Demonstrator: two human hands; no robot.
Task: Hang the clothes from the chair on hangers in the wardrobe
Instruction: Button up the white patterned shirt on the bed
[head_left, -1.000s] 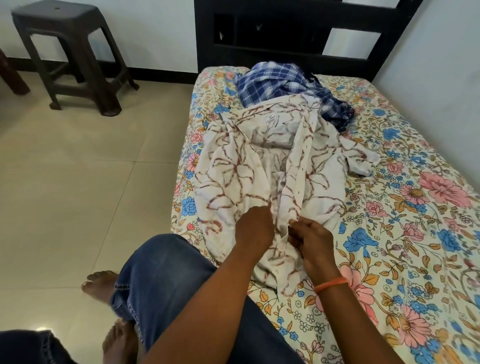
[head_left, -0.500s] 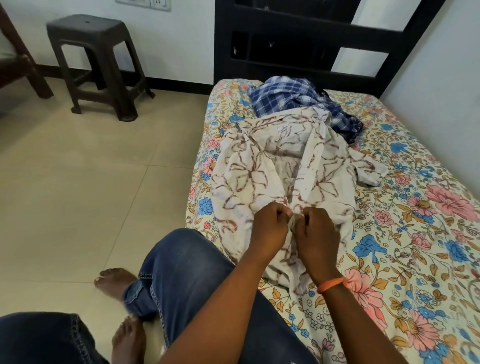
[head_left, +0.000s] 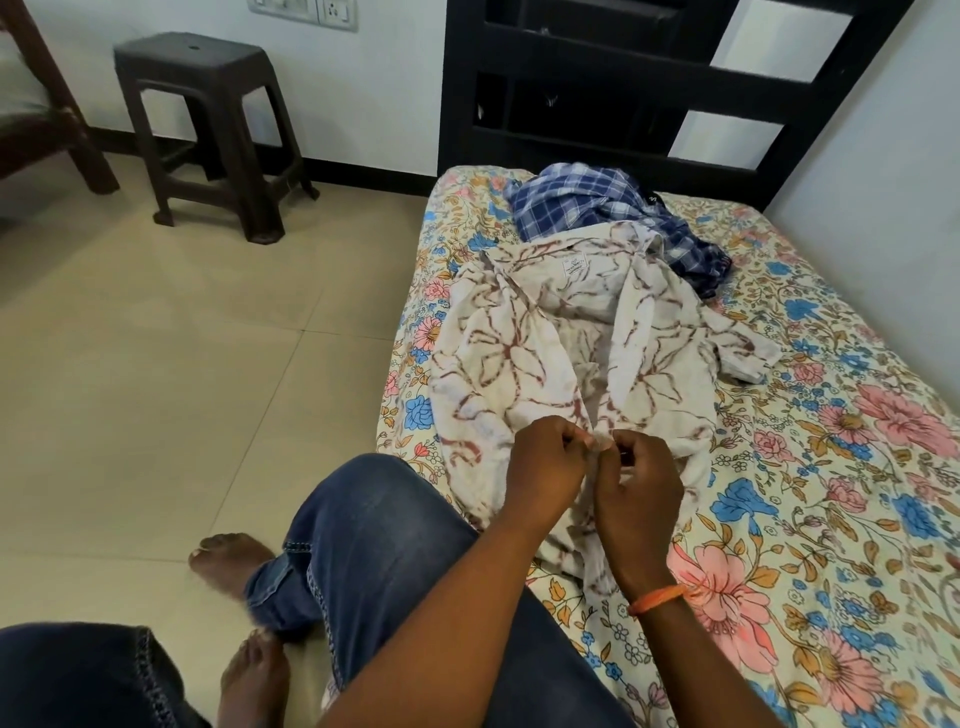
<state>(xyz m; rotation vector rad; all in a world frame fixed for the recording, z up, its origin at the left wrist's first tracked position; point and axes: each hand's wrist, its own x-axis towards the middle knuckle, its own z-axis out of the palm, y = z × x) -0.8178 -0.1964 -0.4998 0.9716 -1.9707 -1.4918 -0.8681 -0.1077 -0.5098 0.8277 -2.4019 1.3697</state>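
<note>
Person is sitting at the bed (head_left: 857, 519) with left hand (head_left: 545, 462) and right hand (head_left: 636, 483) both pinching the front edges of the white patterned shirt (head_left: 524, 364) lying spread on it, checked shirt (head_left: 582, 208) lying bunched beyond, touching its collar.

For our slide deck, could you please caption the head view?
Both hands, left hand and right hand, pinch the front of a cream, brown-patterned shirt on a floral bedsheet.
</note>
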